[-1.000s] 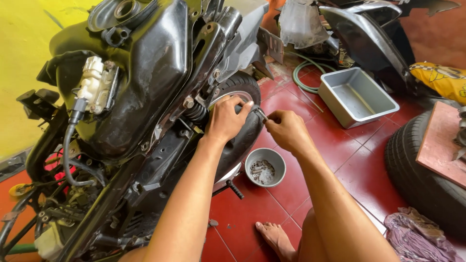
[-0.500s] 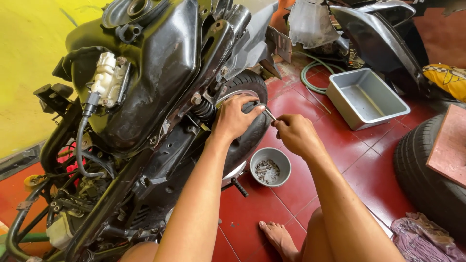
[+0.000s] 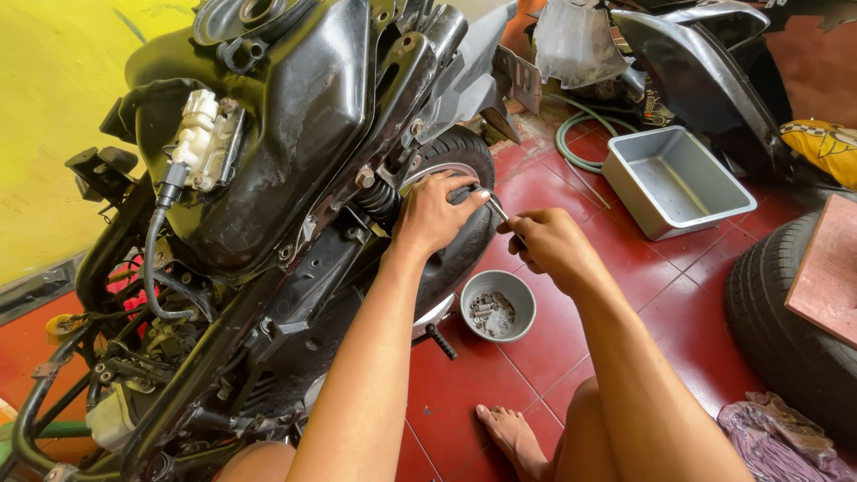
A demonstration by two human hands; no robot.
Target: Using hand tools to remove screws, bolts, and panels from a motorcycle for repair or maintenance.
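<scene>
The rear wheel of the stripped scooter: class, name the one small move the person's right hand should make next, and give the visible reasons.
Probably a short turn or push of the thin metal tool at the rear wheel. The right hand grips its handle end, the tip lies by the left hand, which is braced on the tyre, so both hands look set for work at that spot. What the tip touches is hidden.

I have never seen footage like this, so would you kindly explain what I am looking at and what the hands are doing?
The single view comes from a camera worn on the person's head, looking down. A stripped black scooter stands on a red tiled floor. The left hand rests on its rear tyre; the right hand grips a thin metal tool whose tip meets the left fingers. Below sits a small grey bowl of metal parts, with a grey tray and a spare tyre to the right.
</scene>
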